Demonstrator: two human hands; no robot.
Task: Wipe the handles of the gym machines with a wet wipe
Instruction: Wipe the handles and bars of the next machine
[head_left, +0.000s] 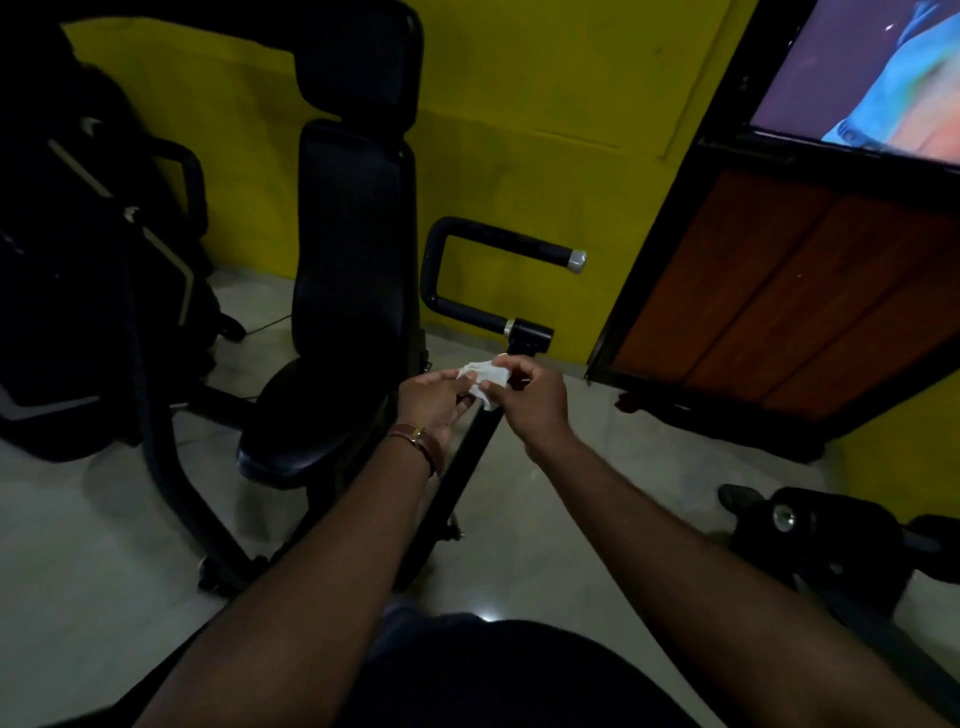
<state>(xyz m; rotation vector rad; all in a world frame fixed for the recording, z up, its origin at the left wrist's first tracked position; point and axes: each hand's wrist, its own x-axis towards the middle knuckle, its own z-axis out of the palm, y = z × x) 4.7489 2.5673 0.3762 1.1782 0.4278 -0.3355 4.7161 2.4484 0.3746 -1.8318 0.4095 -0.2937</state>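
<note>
A crumpled white wet wipe (485, 382) sits between both my hands in the middle of the view. My left hand (434, 402), with a brown strap on its wrist, pinches the wipe's left side. My right hand (530, 397) pinches its right side with thumb and fingers. Just behind the hands rises the machine's black U-shaped handle (457, 312); its upper bar ends in a silver cap (576, 261). The hands are below the handle and do not touch it. A black arm of the machine (470, 457) runs down under the wipe.
The black padded seat and backrest (353, 270) stand left of the handle. More dark equipment (93, 260) fills the far left. A wood-panelled cabinet with a screen (789, 291) leans at the right. Another black machine part (831, 535) lies low right on the pale tiled floor.
</note>
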